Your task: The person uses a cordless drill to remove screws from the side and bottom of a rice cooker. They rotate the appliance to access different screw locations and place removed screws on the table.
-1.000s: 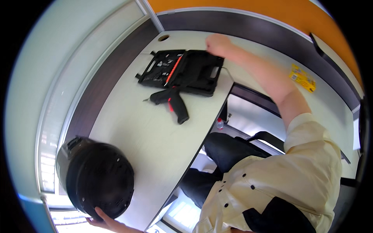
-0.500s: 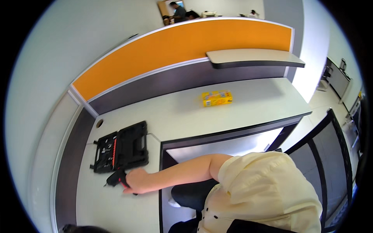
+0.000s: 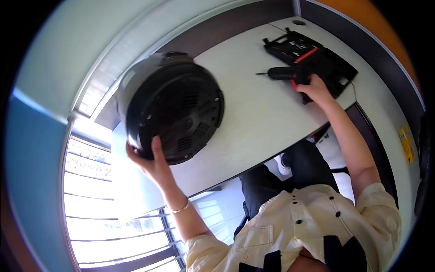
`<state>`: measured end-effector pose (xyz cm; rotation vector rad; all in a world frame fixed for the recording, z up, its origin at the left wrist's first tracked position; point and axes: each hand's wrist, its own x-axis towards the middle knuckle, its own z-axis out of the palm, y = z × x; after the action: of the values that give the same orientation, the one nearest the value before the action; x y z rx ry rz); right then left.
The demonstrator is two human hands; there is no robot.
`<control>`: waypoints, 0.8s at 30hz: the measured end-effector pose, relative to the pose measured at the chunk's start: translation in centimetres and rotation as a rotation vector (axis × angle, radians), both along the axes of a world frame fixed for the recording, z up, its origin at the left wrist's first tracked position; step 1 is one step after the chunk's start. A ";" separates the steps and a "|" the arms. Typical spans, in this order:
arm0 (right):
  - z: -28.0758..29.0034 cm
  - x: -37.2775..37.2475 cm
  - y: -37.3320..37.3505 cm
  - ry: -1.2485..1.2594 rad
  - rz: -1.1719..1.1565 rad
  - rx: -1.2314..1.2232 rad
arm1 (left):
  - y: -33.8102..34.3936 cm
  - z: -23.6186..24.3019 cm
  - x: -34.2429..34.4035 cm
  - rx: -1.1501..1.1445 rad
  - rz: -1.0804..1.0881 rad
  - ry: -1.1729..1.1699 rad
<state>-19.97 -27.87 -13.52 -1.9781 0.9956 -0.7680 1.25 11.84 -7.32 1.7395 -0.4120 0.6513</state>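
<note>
A rounded appliance that looks like a rice cooker [image 3: 176, 113] lies tipped on the white desk, its black vented underside turned toward me. My left hand [image 3: 153, 164] grips its lower left rim, thumb on the underside and fingers round the side. Over to the right, my right hand [image 3: 316, 89] is closed round the handle of a black and red cordless screwdriver [image 3: 282, 73]. Its thin bit points left toward the cooker, with a gap between them. Beside that hand an opened black tool case [image 3: 334, 71] shows a red strip and small bits in one half.
The desk [image 3: 247, 122] runs beneath both hands, with its dark front edge near my legs. A yellow package [image 3: 406, 144] sits at the far right. On the left is a bright window with blinds [image 3: 90, 204]. A cable hole [image 3: 298, 22] is at the back corner.
The view has swung left, bringing the rice cooker and my left hand into sight. My right hand still holds the screwdriver, now with its bit pointing at the cooker.
</note>
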 end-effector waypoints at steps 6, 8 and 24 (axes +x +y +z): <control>1.2 -0.3 1.7 -0.260 0.224 0.724 | 1.1 2.1 -0.6 0.109 -0.001 -0.055; 1.1 -0.7 1.6 -0.317 0.239 0.788 | 1.1 2.2 -0.4 0.144 0.002 -0.076; -0.4 -4.3 5.3 -1.019 0.758 1.224 | 1.1 2.0 0.1 0.180 -0.029 -0.063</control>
<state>-24.25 -22.54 -13.96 -0.5745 -0.0423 -0.4091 1.31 12.95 -5.32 1.8828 -0.5526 0.6657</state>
